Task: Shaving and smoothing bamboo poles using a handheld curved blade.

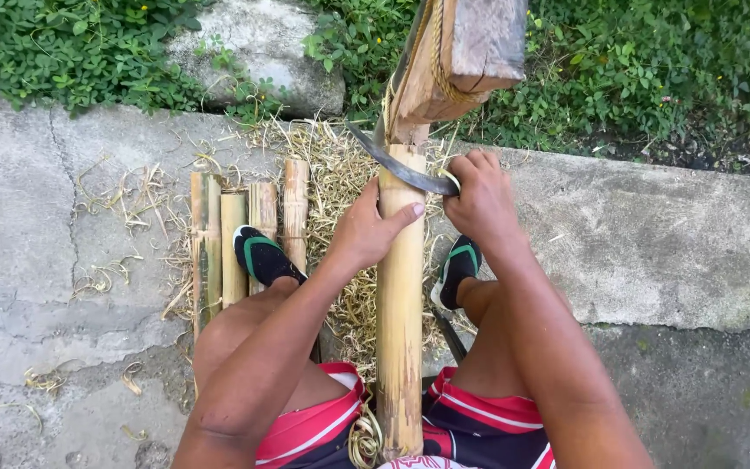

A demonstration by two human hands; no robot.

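Looking down, I've got the left hand point(366, 230) wrapped on the bamboo pole point(399, 330), thumb laid across its top end; the pole stands between my knees, propped against a wooden post point(457, 61). Right hand point(479, 204) is fisted tight on the curved blade point(392, 161) crossing the pole's top. Split bamboo pieces point(240, 234) lie left

yellowish bamboo pole point(399, 304), curved blade point(397, 165) across top
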